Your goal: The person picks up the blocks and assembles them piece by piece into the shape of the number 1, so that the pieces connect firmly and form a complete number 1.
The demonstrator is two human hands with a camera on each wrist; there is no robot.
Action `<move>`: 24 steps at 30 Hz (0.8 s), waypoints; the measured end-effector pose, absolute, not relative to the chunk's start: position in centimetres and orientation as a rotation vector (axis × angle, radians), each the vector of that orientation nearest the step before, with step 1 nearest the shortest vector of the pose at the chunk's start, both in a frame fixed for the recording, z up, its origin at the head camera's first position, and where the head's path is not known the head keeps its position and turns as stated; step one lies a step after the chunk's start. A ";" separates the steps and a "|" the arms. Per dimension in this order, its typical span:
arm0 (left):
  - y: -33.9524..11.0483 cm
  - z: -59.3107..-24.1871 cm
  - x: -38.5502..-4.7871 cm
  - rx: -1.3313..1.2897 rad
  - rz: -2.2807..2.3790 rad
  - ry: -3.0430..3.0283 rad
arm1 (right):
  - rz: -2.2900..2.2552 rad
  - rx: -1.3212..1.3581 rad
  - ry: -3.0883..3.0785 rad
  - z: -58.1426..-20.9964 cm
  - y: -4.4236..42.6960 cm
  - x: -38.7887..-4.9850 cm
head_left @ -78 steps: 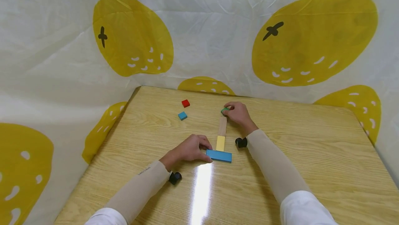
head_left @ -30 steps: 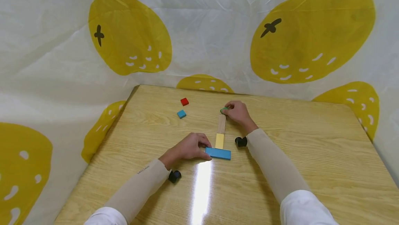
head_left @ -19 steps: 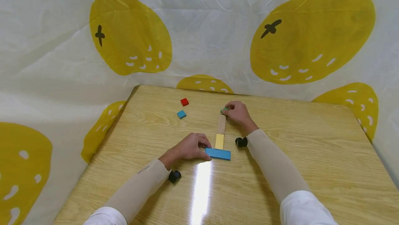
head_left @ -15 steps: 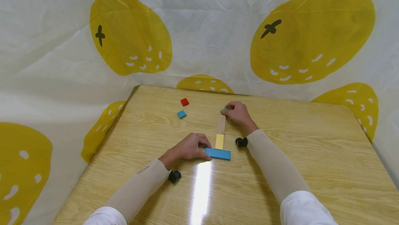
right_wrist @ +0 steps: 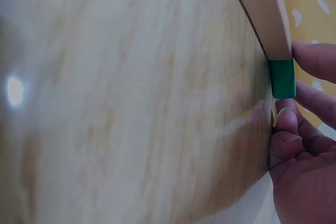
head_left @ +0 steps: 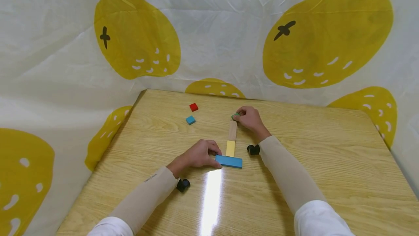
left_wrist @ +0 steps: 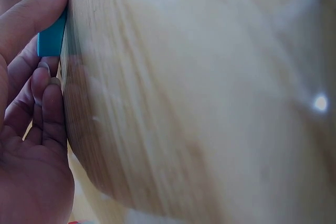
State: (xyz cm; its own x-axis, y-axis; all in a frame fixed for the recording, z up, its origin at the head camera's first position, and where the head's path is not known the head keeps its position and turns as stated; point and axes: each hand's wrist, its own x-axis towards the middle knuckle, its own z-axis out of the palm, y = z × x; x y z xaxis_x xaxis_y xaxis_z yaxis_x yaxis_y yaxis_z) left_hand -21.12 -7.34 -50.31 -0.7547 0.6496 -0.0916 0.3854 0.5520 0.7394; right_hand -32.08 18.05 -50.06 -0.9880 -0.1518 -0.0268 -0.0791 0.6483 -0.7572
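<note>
Flat on the wooden table, a row of blocks forms an upside-down T in the head view. Its crosspiece is a long blue block (head_left: 229, 161), with a yellow block (head_left: 230, 148) and a plain wood block (head_left: 232, 131) running away from it. My left hand (head_left: 200, 154) pinches the left end of the blue block; the left wrist view shows the thumb (left_wrist: 37, 17) along its side. At the far end, my right hand (head_left: 250, 119) holds a small green block (right_wrist: 283, 79) between thumb and fingers. The green block touches the wood block's end in the right wrist view.
A small red block (head_left: 194, 107) and a small light-blue block (head_left: 190, 120) lie apart at the back left of the table (head_left: 327, 156). A white cloth (head_left: 222, 39) with yellow fruit prints hangs behind and to the left. Black wrist cameras sit beside both forearms.
The head view has shifted slightly. Both hands keep the same hold, and the blocks stay put relative to one another.
</note>
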 end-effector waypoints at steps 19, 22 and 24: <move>-7.3 -50.2 -21.1 0.835 1.002 2.446 | -1.275 -0.210 2.738 -50.0 18.4 -32.0; -7.3 -50.2 -21.1 0.836 1.010 2.444 | -1.285 -0.203 2.722 -49.9 18.4 -31.9; -7.3 -50.2 -21.1 0.835 1.014 2.441 | -1.290 -0.203 2.712 -49.7 18.5 -31.9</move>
